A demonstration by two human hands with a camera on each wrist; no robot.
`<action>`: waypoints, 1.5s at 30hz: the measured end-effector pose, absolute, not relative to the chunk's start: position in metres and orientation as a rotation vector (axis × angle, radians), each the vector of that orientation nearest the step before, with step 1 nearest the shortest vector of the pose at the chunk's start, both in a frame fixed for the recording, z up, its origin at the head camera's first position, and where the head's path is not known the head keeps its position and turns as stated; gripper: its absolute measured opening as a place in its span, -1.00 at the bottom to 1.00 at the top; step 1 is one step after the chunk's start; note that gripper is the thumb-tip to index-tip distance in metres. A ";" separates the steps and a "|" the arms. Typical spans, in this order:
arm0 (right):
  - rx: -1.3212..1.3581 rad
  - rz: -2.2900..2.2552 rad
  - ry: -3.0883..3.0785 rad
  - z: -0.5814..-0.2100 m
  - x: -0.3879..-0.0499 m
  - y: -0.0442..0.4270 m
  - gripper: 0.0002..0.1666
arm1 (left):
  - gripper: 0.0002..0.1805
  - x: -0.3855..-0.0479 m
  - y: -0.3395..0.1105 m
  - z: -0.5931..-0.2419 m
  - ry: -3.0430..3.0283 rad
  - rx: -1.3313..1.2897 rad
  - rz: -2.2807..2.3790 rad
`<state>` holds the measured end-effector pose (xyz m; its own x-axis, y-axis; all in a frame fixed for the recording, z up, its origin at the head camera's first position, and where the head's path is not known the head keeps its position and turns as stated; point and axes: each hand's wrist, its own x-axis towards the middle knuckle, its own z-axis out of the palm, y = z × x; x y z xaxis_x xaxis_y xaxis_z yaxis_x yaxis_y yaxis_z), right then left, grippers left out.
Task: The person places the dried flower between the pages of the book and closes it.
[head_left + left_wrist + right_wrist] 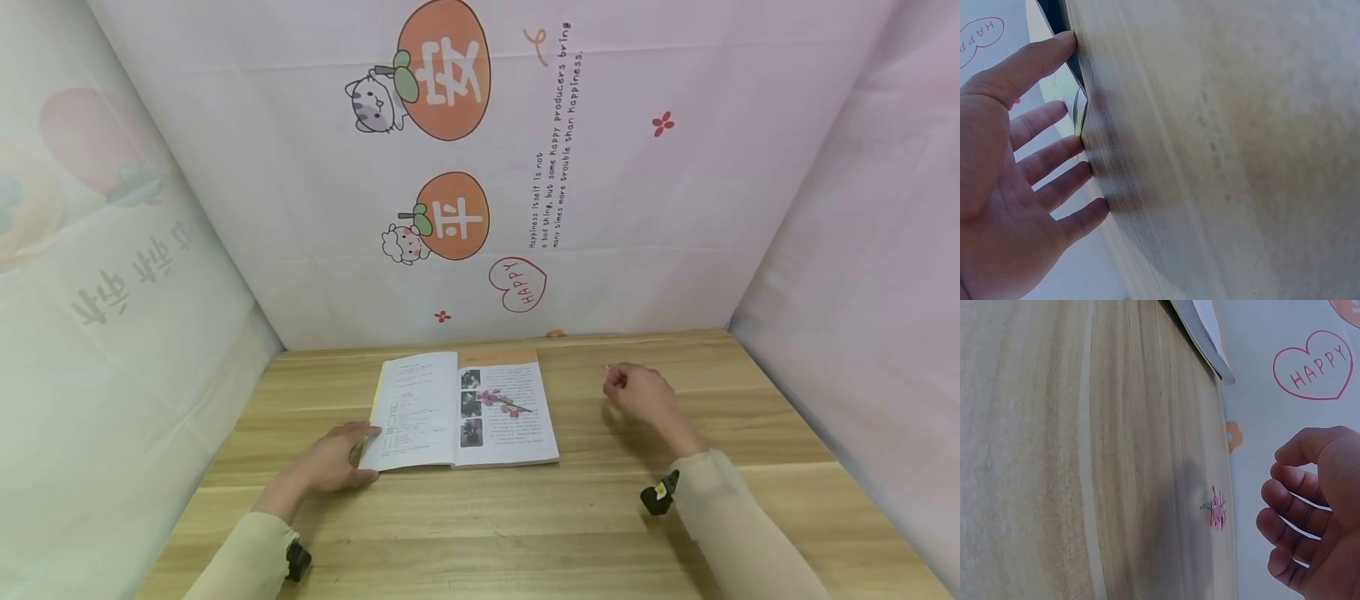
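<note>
An open book (420,446) lies on the table, text on its left page, text and small photos on its right. A pink blossom sprig (504,402) shows across the right page. My left hand (339,460) touches the book's lower left corner, fingers extended along the left edge and thumb by the near edge. To the right of the book, my right hand (641,390) hovers with fingers loosely bent and nothing visible between them. Beside its fingertips in the right wrist view, a small pink flower piece (1218,509) with a greyish stem lies on the table, mostly hidden by the hand in the head view.
The wood-grain table (487,533) meets a white printed cloth wall (622,275) at the back. More cloth walls stand at left (112,375) and right (847,333). Dark wrist cameras (660,493) sit on both sleeves.
</note>
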<state>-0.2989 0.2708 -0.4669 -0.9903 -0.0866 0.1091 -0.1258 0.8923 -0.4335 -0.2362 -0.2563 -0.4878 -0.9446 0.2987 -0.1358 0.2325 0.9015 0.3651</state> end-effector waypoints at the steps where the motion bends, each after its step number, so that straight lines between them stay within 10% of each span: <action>1: 0.161 0.689 -2.973 -0.467 -0.299 0.271 -0.74 | -0.15 -0.236 -0.256 -0.488 2.879 0.408 0.518; 45: 0.115 0.600 -3.055 -0.477 -0.303 0.282 -0.80 | -0.15 -0.237 -0.258 -0.490 2.878 0.411 0.521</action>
